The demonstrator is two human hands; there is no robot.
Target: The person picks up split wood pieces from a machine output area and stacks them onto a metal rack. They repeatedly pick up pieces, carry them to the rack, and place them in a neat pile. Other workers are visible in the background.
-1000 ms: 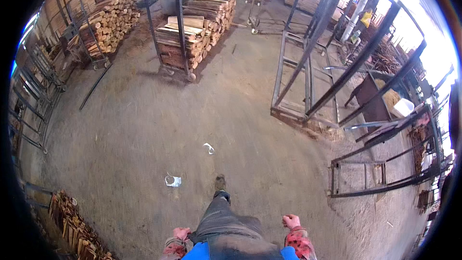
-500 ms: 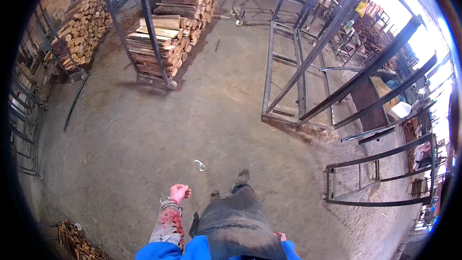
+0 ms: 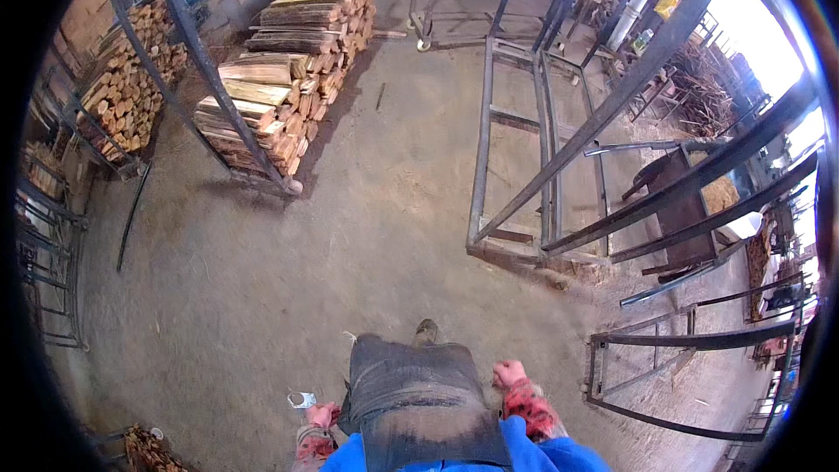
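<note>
I look down on a dusty concrete floor (image 3: 288, 280) from a standing height. A dark apron (image 3: 419, 393) covers my front and one boot tip (image 3: 426, 330) shows ahead of it. My left hand (image 3: 322, 415), in a red patterned glove, hangs low beside the apron with nothing in it. My right hand (image 3: 509, 374), gloved the same, is curled loosely at my right side and also holds nothing. A small crumpled white scrap (image 3: 301, 399) lies on the floor just left of my left hand.
A stack of split wood planks (image 3: 280, 79) in a metal rack stands ahead left. More log piles (image 3: 122, 87) line the left wall. Tall empty steel frames (image 3: 542, 166) stand ahead right, a lower frame (image 3: 682, 367) at right. Chopped sticks (image 3: 149, 450) lie at bottom left.
I have walked forward toward the wood stack and steel frames. My left hand dropped from out in front to my side; my right hand swung forward into view.
</note>
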